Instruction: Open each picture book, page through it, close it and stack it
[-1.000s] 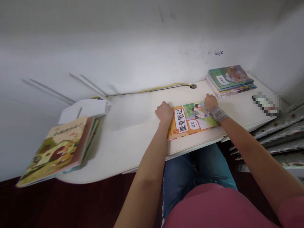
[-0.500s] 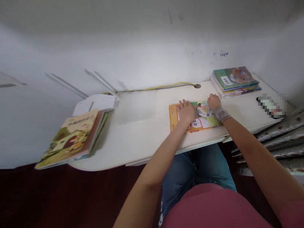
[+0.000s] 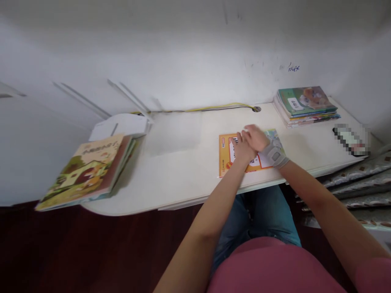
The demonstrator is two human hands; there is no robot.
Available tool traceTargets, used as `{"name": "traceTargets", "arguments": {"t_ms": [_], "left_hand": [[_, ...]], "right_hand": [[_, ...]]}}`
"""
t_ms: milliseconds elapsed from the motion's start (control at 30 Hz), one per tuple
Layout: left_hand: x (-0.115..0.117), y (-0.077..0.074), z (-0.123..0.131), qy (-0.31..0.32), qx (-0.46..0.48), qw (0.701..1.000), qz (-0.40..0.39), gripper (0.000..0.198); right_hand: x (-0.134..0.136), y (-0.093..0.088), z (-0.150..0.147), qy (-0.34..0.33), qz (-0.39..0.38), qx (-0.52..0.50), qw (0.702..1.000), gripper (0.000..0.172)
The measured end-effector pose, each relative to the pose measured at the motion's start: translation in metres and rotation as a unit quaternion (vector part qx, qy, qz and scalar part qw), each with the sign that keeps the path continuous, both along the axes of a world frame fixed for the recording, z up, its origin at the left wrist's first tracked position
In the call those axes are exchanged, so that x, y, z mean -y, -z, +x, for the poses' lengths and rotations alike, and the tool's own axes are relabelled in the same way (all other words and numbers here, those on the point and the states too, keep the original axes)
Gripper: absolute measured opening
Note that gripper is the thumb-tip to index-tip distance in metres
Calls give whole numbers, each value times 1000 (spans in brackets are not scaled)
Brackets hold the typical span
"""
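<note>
An orange-and-green school notebook [image 3: 226, 156] with Chinese title lettering lies flat on the white desk [image 3: 180, 175], its middle covered by both hands. My left hand [image 3: 243, 149] rests on the notebook's cover. My right hand [image 3: 255, 137], with a grey wrist brace [image 3: 274, 155] above it, lies against and partly over my left hand's fingers. Neither hand grips the notebook, and they press on it from above. The title is partly hidden beneath my fingers.
A stack of green-covered books [image 3: 306, 103] stands at the back right. A thick picture-book pile [image 3: 87, 171] overhangs the desk's left front edge beside white paper [image 3: 120, 127]. A pixelated object [image 3: 351, 140] lies at the right, and a yellow-and-black cable [image 3: 207, 109] runs along the wall.
My hands have slid together from the notebook's two sides to its middle. The right hand now overlaps the left, and the view has shifted slightly.
</note>
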State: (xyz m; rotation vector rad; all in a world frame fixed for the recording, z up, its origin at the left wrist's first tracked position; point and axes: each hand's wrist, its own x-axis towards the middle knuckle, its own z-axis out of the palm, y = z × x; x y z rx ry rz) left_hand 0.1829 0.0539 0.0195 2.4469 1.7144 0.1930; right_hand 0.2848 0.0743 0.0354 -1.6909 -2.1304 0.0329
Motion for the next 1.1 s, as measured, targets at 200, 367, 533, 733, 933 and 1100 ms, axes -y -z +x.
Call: {"name": "traceTargets", "arguments": {"t_ms": [200, 367, 533, 733, 933, 1100], "left_hand": [[-12, 3, -24, 22, 5, 1000, -11, 58], [-21, 6, -57, -40, 30, 999, 7, 59], [-16, -2, -76, -136, 5, 990, 38, 59], [12, -13, -26, -26, -4, 999, 32, 59], [19, 0, -2, 1, 18, 1000, 8, 65], [7, 2, -16, 24, 13, 999, 16, 60]], "right_hand": [[12, 20, 3, -101, -19, 30, 994, 47], [14, 25, 70, -40, -58, 127, 989, 53], [20, 25, 93, 40, -83, 142, 986, 55], [22, 21, 88, 61, -94, 151, 982, 54], [16, 7, 70, 62, -74, 152, 984, 45], [13, 13, 7, -95, -14, 40, 995, 47]]}}
